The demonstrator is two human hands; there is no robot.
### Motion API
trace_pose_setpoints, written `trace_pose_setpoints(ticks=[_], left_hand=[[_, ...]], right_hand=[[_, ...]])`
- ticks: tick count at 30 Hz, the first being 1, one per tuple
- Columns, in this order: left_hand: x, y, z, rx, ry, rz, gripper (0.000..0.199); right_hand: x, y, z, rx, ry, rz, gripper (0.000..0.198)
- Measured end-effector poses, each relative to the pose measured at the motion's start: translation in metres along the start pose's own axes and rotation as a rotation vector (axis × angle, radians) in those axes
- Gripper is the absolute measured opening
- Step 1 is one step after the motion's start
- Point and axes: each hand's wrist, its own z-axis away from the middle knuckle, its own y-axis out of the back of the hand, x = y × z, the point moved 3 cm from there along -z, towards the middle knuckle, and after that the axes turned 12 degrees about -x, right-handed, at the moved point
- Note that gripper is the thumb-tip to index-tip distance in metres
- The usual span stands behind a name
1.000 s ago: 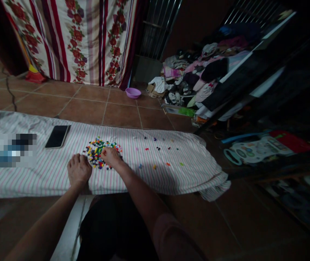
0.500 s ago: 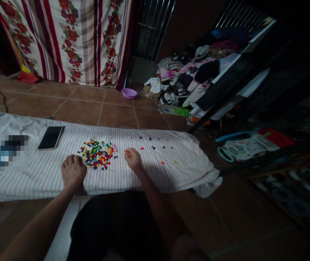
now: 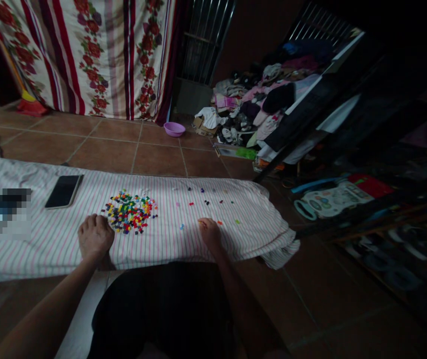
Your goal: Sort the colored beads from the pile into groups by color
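fingers of the right hand (image 3: 210, 233): curled and bunched together at the worktop (image 3: 153, 252), between a light blue piece (image 3: 182, 227) and an orange piece (image 3: 219, 223) — whether they pinched anything was too small to tell.
fingers of the left hand (image 3: 96, 237): side by side, bent down on the striped cloth; whether anything lay beneath them could not be told.
pile of small coloured pieces (image 3: 131, 212): spread in a rough round on the worktop, just beside the left hand and well apart from the right.
sorted bits: small spots of colour stood in loose rows right of the pile, with a red piece (image 3: 191, 203) in the middle row and a lime piece (image 3: 237, 222) in the near one.
phone (image 3: 64, 192): lay left of the pile, screen dark.
purple basin (image 3: 174, 129): sat on the tiled floor (image 3: 112, 152) — beyond the worktop.
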Motion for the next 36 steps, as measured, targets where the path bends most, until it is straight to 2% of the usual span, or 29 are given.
trace_pose_setpoints(ticks=[3,16,27,36], left_hand=[[0.000,-0.001,0.001,0.009,-0.006,-0.006,0.029],[0.000,0.001,0.001,0.000,-0.001,-0.030,0.030],[-0.001,0.001,0.001,0.001,-0.012,-0.010,0.028],[0.000,0.000,0.000,-0.019,-0.004,0.025,0.027]], right_hand=[[0.003,-0.006,0.006,-0.038,0.047,0.038,0.025],[0.006,-0.009,0.020,-0.028,0.155,0.100,0.023],[0.009,-0.013,0.022,0.031,0.139,0.078,0.026],[-0.001,-0.007,0.021,-0.001,0.096,0.034,0.025]])
